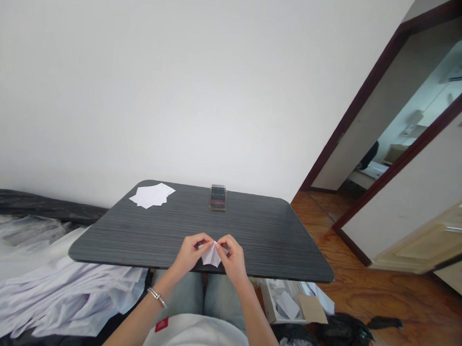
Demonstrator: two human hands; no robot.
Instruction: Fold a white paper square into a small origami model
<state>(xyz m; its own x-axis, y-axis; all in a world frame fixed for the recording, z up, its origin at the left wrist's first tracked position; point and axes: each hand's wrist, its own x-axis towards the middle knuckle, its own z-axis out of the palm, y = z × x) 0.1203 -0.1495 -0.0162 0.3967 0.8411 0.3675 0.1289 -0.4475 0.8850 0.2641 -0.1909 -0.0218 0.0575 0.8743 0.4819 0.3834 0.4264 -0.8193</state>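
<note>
Left hand and right hand were seen curled, not open, both clenched on folded white paper from either side, fingertips pinched at its top. Paper was held over near edge of dark woodgrain desk; contact with desk could not be told. Loose white sheets were placed at far left of desk, blurred dark box at far edge. Silver bracelet was worn on left wrist. Cardboard tray of paper scraps was seen below desk, right side.
</note>
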